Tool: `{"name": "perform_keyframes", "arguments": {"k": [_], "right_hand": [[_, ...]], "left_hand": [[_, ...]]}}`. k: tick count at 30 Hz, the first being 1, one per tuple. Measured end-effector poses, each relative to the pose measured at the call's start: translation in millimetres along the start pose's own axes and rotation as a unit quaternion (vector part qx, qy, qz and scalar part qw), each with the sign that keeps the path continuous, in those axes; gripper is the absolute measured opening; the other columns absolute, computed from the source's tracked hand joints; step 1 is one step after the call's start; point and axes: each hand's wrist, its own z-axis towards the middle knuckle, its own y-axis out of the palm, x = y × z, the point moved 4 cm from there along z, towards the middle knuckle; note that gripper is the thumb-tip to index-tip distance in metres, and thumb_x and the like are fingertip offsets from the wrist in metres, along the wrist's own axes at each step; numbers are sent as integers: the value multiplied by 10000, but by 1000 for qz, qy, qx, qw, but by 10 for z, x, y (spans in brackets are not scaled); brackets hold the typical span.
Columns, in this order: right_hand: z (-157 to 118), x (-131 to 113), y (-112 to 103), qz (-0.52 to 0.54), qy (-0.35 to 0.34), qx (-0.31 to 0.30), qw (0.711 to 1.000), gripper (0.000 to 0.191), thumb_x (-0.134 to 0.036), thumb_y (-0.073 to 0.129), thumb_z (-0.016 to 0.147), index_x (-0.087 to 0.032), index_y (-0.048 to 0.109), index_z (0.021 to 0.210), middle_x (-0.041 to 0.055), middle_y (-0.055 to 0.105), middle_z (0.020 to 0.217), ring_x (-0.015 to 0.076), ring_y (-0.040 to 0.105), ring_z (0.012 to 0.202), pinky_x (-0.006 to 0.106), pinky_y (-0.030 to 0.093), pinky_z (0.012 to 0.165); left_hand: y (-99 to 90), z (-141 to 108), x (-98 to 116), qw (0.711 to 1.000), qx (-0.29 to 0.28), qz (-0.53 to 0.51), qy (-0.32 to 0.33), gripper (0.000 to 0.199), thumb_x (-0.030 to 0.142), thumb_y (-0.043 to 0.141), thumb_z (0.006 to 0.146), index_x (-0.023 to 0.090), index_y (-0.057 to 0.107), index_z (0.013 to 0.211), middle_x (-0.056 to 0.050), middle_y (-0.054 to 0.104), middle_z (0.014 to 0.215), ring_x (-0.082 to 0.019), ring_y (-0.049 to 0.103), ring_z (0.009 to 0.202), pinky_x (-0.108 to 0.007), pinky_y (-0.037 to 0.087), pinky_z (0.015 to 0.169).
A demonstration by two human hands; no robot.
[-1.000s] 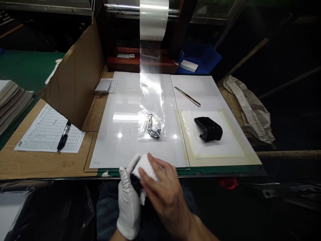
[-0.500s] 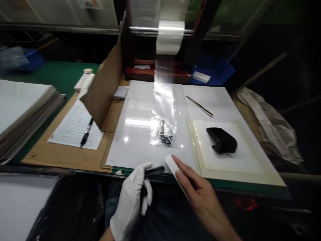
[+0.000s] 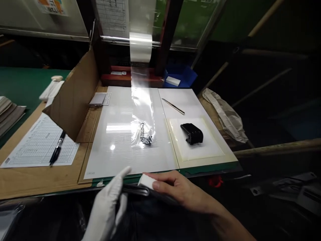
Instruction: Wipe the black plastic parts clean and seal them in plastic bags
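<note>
Workbench: we look down on a white work board (image 3: 120,157) set on a wooden bench top (image 3: 15,180).

Hands: together, just off the near edge of the white work board. Our gloved left hand (image 3: 106,207) grips a black strip (image 3: 134,189), and our bare right hand (image 3: 180,190) pinches a white foam block (image 3: 146,181) against it.

On the board: a clear plastic bag (image 3: 142,134) holding a small black part (image 3: 146,140), steel tweezers (image 3: 173,106), and a black curved piece (image 3: 192,133) on a cream pad (image 3: 208,147).

Left of the board: a cardboard divider (image 3: 72,100), a printed form (image 3: 37,144), a black pen (image 3: 57,149).

Beyond the board: a roll of clear film (image 3: 140,47), its strip running down to the clear plastic bag; a blue tray (image 3: 184,80).
</note>
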Motion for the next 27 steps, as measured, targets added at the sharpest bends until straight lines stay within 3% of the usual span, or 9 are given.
{"name": "perform_keyframes", "arguments": {"k": [4, 6, 9, 12, 14, 16, 20, 23, 27], "right_hand": [[-40, -27, -10, 8, -13, -27, 1000, 417, -464, 659, 944, -293, 640, 1324, 26, 673, 1336, 279, 595, 1294, 523, 360, 1185], [1, 23, 25, 15, -26, 0, 1000, 403, -456, 669, 941, -307, 649, 1315, 29, 666, 1348, 267, 594, 1297, 512, 361, 1190], [90, 156, 95, -5, -112, 157, 981, 431, -448, 676, 938, -317, 630, 1347, 49, 592, 1443, 256, 515, 1380, 513, 320, 1217], [144, 246, 214, -141, -223, 248, 932, 420, -382, 638, 971, -359, 587, 1388, 46, 454, 1563, 258, 409, 1458, 548, 313, 1220], [175, 249, 218, -232, -263, 254, 902, 428, -307, 623, 984, -386, 567, 1401, 30, 418, 1588, 243, 407, 1456, 538, 366, 1200], [183, 193, 136, -305, -300, 260, 865, 473, -228, 610, 987, -387, 536, 1427, 37, 427, 1583, 232, 434, 1426, 521, 436, 1151], [189, 88, 39, -482, -361, 198, 773, 461, -143, 588, 977, -324, 578, 1401, 106, 482, 1538, 269, 492, 1325, 526, 507, 1015], [193, 91, -6, -516, -341, 218, 755, 418, -159, 576, 982, -281, 592, 1381, 133, 543, 1475, 274, 531, 1241, 505, 538, 936], [203, 131, 19, -533, -338, 192, 752, 386, -162, 560, 982, -263, 616, 1350, 137, 537, 1480, 285, 530, 1233, 515, 529, 942]], "left_hand": [[80, -20, 38, 997, -33, 72, 12, 462, 204, 906, 543, 260, 821, 994, -75, 785, 1038, -264, 712, 1033, -268, 557, 973], [139, -66, -18, 999, -10, 17, -37, 466, 280, 897, 599, 251, 799, 1054, -42, 752, 801, -182, 707, 725, -199, 598, 673], [240, -145, -134, 989, 56, -93, -98, 516, 554, 689, 834, 237, 685, 1242, 91, 395, 464, -67, 325, 321, -150, 300, 305], [287, -151, -201, 988, 86, -101, -78, 468, 556, 717, 809, 194, 690, 1105, 77, 441, 489, -73, 357, 351, -164, 307, 321], [305, -115, -249, 992, 48, -88, -82, 356, 468, 818, 719, 173, 697, 879, 28, 556, 526, -81, 433, 381, -178, 354, 347], [341, -80, -321, 985, -18, -107, -133, 362, 517, 741, 780, 169, 666, 720, 2, 563, 487, -76, 389, 330, -200, 313, 316], [374, -35, -429, 973, -43, -140, -179, 325, 498, 670, 839, 180, 688, 774, 9, 564, 483, -91, 419, 329, -210, 339, 316], [384, -29, -531, 969, -34, -152, -193, 216, 366, 745, 789, 197, 708, 919, 59, 500, 435, -94, 439, 334, -199, 386, 345], [398, -54, -674, 947, -66, -191, -249, 239, 426, 679, 847, 189, 692, 818, 86, 331, 318, -91, 311, 246, -212, 298, 285]]}}
